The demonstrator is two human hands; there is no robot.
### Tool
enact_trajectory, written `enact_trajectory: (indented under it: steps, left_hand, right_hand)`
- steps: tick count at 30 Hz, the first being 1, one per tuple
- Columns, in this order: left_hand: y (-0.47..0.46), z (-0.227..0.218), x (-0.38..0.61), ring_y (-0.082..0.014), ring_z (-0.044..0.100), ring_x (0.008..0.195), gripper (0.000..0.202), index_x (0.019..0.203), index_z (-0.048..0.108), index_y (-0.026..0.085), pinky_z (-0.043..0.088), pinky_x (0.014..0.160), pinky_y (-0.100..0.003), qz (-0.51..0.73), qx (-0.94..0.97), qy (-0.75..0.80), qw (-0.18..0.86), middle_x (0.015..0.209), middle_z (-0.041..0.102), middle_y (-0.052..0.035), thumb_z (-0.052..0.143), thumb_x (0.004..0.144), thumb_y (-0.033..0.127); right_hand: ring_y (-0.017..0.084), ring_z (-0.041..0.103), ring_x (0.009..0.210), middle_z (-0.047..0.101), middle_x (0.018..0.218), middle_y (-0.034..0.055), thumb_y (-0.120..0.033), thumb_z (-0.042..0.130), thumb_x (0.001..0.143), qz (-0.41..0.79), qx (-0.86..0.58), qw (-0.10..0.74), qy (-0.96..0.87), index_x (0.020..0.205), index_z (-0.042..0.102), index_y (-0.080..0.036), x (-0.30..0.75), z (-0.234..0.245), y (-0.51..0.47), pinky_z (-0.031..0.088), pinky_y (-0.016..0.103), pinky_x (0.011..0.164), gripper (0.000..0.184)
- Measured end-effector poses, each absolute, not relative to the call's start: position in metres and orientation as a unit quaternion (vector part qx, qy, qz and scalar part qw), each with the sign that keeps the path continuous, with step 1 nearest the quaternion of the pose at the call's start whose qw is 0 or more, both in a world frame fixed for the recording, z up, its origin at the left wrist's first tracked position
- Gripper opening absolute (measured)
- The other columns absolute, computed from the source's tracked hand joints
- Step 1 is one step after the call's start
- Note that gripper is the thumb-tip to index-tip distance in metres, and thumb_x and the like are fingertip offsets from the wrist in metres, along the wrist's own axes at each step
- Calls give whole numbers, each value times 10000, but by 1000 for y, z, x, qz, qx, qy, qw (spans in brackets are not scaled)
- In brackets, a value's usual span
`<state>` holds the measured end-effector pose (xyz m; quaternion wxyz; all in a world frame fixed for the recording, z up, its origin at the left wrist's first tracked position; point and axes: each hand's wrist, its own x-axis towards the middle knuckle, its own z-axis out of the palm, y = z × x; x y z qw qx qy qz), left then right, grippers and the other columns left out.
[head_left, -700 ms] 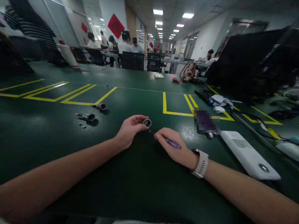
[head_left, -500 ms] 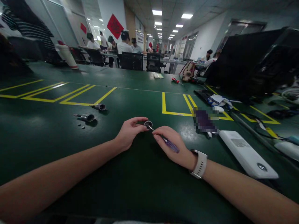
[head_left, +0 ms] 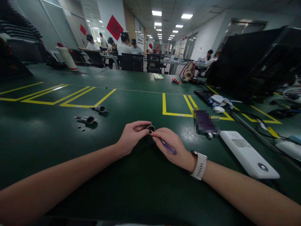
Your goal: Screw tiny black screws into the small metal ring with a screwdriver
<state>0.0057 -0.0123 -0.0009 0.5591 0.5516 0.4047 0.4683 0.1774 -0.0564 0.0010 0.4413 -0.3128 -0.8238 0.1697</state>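
Between thumb and fingers, my left hand (head_left: 133,138) grips a small round metal cup-shaped part (head_left: 150,128), its opening facing me. My right hand (head_left: 172,146) is closed around a small screwdriver (head_left: 168,146) with a clear purple handle. The screwdriver's thin shaft points into the opening of the metal part; where the tip sits inside is hidden. To the left lie two similar metal cups with stems, one nearer (head_left: 87,119) and one farther (head_left: 100,109). Beside the nearer one are two tiny metal pieces (head_left: 81,128), too small to name.
A white power bank (head_left: 249,153) and a blurred-out phone-like object (head_left: 204,121) lie to the right, with cables beyond. Farther back are a red screwdriver (head_left: 178,82), a cloth (head_left: 220,101) and a white cup (head_left: 67,57). Yellow tape marks the green table (head_left: 131,103). Several people sit behind.
Both hands have shifted slightly, the left one a little to the right and the metal part a bit lower. The screwdriver's handle has moved slightly left and its shaft shows less.
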Motion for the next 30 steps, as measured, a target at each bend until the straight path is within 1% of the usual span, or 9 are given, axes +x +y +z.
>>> enact_trajectory:
  steps: [4,9,17,22,24,27,30]
  left_hand:
    - [-14,1,6,-174,665,879,292,928,689,140,523,860,-304,471,572,411,531,932,721,-38,685,636,125]
    - [-15,5,8,-184,670,860,256,901,706,132,536,841,-317,455,603,447,480,925,724,-48,615,662,130]
    - [-16,5,8,-195,671,873,266,912,704,135,536,851,-338,451,625,452,449,960,719,-58,606,668,171]
    - [-14,-1,7,-188,665,888,277,945,687,136,531,859,-338,444,640,441,447,980,711,-61,599,688,189]
    - [-12,-3,6,-186,662,888,264,938,681,144,531,853,-340,443,643,432,451,973,710,-53,595,690,179]
    - [-9,-1,6,-182,655,881,246,923,671,147,525,851,-346,446,630,432,467,959,705,-51,576,696,153]
    - [-5,3,4,-176,649,864,336,1008,639,153,513,856,-353,444,605,427,504,952,694,-52,581,679,122]
  right_hand:
    - [172,587,909,629,976,80,-153,464,872,167,-309,440,-827,1088,585,-205,177,1,-57,487,350,825,253]
    - [172,583,925,623,990,78,-154,462,873,161,-307,433,-832,1102,576,-214,176,0,-57,490,357,834,263]
    - [172,584,910,621,996,88,-145,455,876,126,-319,418,-841,1077,576,-189,176,1,-61,500,350,816,238]
    - [180,581,921,620,996,95,-140,450,875,120,-332,402,-845,1063,580,-175,175,0,-62,498,355,810,231]
    - [181,584,921,622,989,92,-143,447,874,126,-325,408,-844,1059,582,-181,175,1,-62,496,359,812,232]
    - [173,590,909,627,975,80,-150,455,870,160,-318,437,-826,1043,589,-191,175,2,-62,490,353,819,223]
    - [159,599,858,637,926,59,-169,472,865,209,-330,449,-803,1003,599,-197,176,6,-62,490,335,792,190]
